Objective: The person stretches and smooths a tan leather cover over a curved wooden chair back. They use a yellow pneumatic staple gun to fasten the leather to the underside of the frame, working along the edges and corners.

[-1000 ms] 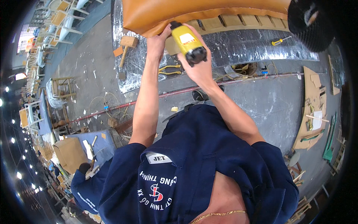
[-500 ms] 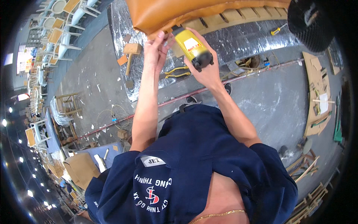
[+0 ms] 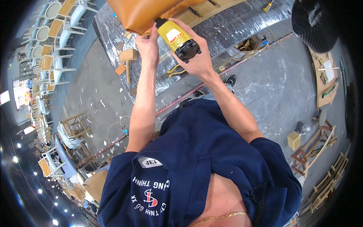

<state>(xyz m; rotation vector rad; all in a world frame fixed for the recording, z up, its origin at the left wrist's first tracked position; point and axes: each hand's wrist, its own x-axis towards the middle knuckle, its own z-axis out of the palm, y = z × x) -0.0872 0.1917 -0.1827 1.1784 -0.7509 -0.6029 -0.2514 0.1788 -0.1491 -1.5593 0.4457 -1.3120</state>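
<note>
Orange-brown leather [image 3: 147,13] covers a piece with a wooden frame [image 3: 202,13] at the top. My right hand [image 3: 198,60] is wrapped round a yellow staple gun [image 3: 174,34] with a black end cap; its nose meets the leather's lower edge. Just left of that nose, my left hand [image 3: 148,49] pinches the leather edge near its corner, fingers partly hidden under the fold. A wooden mallet [image 3: 127,56] lies left of my left wrist. Yellow-handled pliers [image 3: 176,70] rest on the plastic-covered work surface [image 3: 227,34] between my forearms, partly hidden.
A yellow-handled screwdriver [image 3: 268,6] lies at the back right, near a black mesh object [image 3: 315,24]. Several chairs [image 3: 56,62] line the left. A brown board [image 3: 326,77] with tools is at the right. A red line or hose [image 3: 172,104] crosses the floor before my feet.
My hands, the staple gun and the leather piece sit further up and left in view. The gun's nose has moved in closer to my left fingers, which are now more closed on the edge.
</note>
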